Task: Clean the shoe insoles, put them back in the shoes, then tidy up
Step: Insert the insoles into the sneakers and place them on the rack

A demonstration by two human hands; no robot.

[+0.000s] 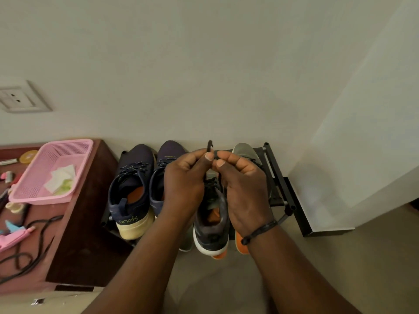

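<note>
A grey shoe (212, 225) with a white sole and an orange insole inside stands on the black shoe rack (280, 177). Above it, my left hand (184, 180) and my right hand (243, 189) each pinch a dark shoelace (209, 146), whose loop sticks up between the thumbs. Left of them on the rack stand two navy shoes (133, 189) with orange insoles inside. A second grey shoe (246, 152) is mostly hidden behind my right hand.
A dark wooden table (90, 223) at the left carries a pink basket (54, 171) with white tissues, a pink glue gun (13, 236) and black cables. A wall runs behind the rack, with a corner to the right. Beige floor lies below.
</note>
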